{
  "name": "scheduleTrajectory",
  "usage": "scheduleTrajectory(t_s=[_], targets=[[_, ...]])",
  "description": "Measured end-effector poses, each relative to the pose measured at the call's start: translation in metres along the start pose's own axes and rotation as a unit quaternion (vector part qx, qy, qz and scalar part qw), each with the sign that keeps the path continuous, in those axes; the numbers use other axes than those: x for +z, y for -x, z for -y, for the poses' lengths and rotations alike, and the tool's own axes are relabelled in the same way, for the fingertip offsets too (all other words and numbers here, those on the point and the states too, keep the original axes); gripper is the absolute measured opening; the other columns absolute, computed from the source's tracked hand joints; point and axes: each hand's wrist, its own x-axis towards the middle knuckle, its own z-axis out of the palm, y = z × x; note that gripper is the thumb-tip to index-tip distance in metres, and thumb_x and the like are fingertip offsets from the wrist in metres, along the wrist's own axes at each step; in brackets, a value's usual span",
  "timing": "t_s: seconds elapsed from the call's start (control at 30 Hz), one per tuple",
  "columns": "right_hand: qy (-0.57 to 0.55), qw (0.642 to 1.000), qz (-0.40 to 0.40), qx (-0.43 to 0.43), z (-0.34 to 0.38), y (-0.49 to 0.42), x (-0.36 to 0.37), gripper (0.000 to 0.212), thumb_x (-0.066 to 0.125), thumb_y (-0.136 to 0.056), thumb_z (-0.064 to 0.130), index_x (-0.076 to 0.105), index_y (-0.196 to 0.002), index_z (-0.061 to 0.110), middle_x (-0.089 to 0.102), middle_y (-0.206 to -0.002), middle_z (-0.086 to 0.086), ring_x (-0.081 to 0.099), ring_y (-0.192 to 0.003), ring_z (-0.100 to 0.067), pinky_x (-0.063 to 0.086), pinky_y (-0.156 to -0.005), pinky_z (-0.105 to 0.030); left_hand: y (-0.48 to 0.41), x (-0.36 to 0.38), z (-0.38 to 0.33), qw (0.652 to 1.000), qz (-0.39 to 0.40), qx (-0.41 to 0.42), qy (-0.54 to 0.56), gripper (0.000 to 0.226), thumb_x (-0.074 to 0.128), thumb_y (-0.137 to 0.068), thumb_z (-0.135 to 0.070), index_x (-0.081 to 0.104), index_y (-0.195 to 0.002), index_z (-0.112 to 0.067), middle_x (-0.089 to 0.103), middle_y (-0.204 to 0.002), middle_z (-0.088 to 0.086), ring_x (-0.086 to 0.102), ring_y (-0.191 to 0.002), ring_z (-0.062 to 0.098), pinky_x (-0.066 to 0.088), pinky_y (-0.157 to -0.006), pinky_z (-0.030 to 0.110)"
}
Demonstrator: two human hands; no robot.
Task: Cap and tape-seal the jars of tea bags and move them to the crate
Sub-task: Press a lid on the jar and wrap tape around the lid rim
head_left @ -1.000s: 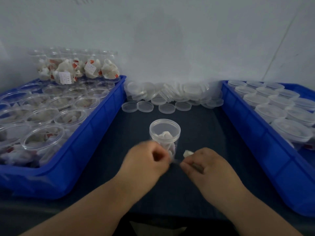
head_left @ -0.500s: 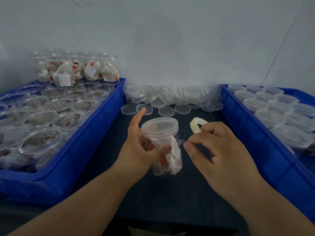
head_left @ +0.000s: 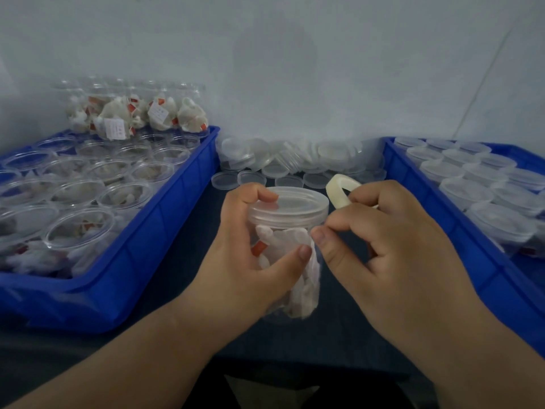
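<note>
A clear plastic jar of tea bags (head_left: 298, 278) with its lid (head_left: 292, 206) on is lifted off the dark table (head_left: 182, 261) in the middle. My left hand (head_left: 247, 255) grips it from the left, thumb on the front wall and index finger over the lid. My right hand (head_left: 380, 246) is just right of the jar, thumb and forefinger pinched together at the lid's rim. A pale roll of tape (head_left: 339, 193) hangs on that hand's fingers.
A blue crate (head_left: 159, 231) on the left holds several open jars of tea bags, with more jars stacked at its back. A blue crate (head_left: 442, 208) on the right holds several capped jars. Loose clear lids (head_left: 283, 163) lie heaped by the wall.
My left hand took hold of the jar and raised it toward me. My right hand, with the tape roll on it, closed in on the lid's rim.
</note>
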Motion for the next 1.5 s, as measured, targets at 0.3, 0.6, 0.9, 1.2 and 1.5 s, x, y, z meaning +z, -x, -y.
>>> scheduleTrajectory(t_s=[0.3, 0.6, 0.9, 1.2, 1.5], targets=[[-0.019, 1.0, 0.003, 0.009, 0.001, 0.001, -0.001, 0.033, 0.045, -0.088, 0.06, 0.065, -0.084, 0.035, 0.046, -0.094, 0.016, 0.048, -0.078, 0.001, 0.03, -0.061, -0.01, 0.002, 0.001, -0.008, 1.0, -0.011, 0.007, 0.008, 0.056, 0.081, -0.064, -0.052, 0.044, -0.107, -0.058, 0.065, -0.115, -0.018, 0.072, -0.104, 0.012, 0.059, -0.079, 0.022], [-0.032, 0.999, 0.028, 0.021, -0.001, -0.004, 0.0, 0.038, 0.041, -0.084, 0.072, 0.059, -0.077, 0.039, 0.047, -0.086, 0.018, 0.048, -0.078, 0.001, 0.032, -0.061, -0.01, 0.001, -0.001, -0.013, 1.0, -0.001, 0.006, 0.007, 0.059, 0.084, -0.063, -0.053, 0.044, -0.107, -0.054, 0.066, -0.113, -0.019, 0.072, -0.1, 0.009, 0.059, -0.071, 0.017], [-0.023, 0.989, 0.143, 0.033, -0.006, -0.009, -0.015, 0.039, 0.03, -0.087, 0.072, 0.058, -0.085, 0.045, 0.059, -0.08, 0.019, 0.053, -0.087, 0.009, 0.039, -0.055, -0.014, 0.001, -0.001, -0.01, 1.0, -0.005, -0.022, 0.022, 0.041, 0.073, -0.067, -0.062, 0.046, -0.098, -0.06, 0.068, -0.108, -0.021, 0.072, -0.094, 0.005, 0.056, -0.071, 0.014], [-0.089, 0.991, 0.087, 0.053, -0.01, -0.009, -0.032, 0.029, 0.043, -0.077, 0.063, 0.058, -0.087, 0.041, 0.063, -0.09, 0.028, 0.06, -0.081, 0.007, 0.042, -0.072, -0.004, 0.0, -0.003, 0.0, 0.995, -0.007, -0.09, 0.048, 0.036, 0.066, -0.065, -0.066, 0.052, -0.097, -0.056, 0.074, -0.096, -0.013, 0.074, -0.084, 0.013, 0.061, -0.067, 0.024], [-0.035, 0.997, -0.073, 0.002, -0.014, 0.005, -0.007, 0.019, 0.062, -0.091, 0.04, 0.063, -0.097, 0.022, 0.058, -0.077, 0.013, 0.05, -0.071, -0.006, 0.04, -0.058, -0.014, 0.002, 0.001, -0.002, 0.984, -0.024, -0.124, 0.129, 0.033, 0.067, -0.063, -0.062, 0.061, -0.093, -0.049, 0.074, -0.085, -0.011, 0.074, -0.072, 0.009, 0.056, -0.06, 0.019]])
